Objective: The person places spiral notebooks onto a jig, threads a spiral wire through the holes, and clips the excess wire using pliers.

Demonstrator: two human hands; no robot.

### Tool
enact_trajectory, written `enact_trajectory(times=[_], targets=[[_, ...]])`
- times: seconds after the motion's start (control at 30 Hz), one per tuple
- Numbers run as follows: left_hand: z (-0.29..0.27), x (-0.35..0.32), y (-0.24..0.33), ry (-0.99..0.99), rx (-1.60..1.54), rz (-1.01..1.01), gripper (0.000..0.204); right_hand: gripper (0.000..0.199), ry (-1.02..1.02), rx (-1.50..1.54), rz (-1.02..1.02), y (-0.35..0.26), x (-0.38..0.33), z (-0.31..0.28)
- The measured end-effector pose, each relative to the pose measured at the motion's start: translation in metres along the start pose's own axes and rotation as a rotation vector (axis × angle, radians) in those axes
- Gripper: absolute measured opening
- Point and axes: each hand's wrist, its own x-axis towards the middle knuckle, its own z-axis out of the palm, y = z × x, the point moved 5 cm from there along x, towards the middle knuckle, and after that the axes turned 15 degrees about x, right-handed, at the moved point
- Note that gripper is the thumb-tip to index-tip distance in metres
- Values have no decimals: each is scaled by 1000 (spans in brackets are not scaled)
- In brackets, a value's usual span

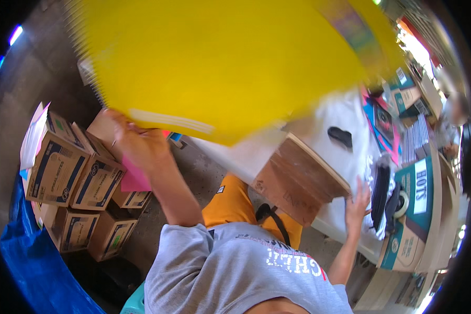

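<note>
A large yellow spiral notebook (220, 68) is raised across the top of the view, blurred by motion, its coil binding along the left edge. The fingers of my left hand (136, 141) are closed on its lower left corner. My right hand (357, 206) is out to the right with its fingers apart, beside the corner of a brown box-like piece (293, 180). Whether it touches that corner I cannot tell. The brown piece stands at the edge of a white-covered table (319, 123), over my orange trousers.
At the left are several stacked cardboard boxes (57, 167) with papers on top, by a blue tarp (42, 261). Dark item (340, 137) and pink and blue notebooks (382, 125) lie on the table. Teal-and-brown cartons (413, 209) stand at right, where another person (455, 112) appears blurred.
</note>
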Motion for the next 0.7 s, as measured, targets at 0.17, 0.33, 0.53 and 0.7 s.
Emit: enact_trajectory(times=[0.17, 0.33, 0.53, 0.7], targets=[[-108, 93, 37, -76, -271, 81, 25, 48, 28, 449, -571, -145, 102, -46], [-184, 107, 7, -509, -599, -286, 26, 41, -240, 773, -1113, -346, 158, 3], [-244, 77, -14, 459, 69, -202, 41, 47, -169, 159, -1482, -515, 152, 119], [-227, 89, -30, 430, 94, -262, 39, 62, -467, -265, -877, -519, 209, 168]])
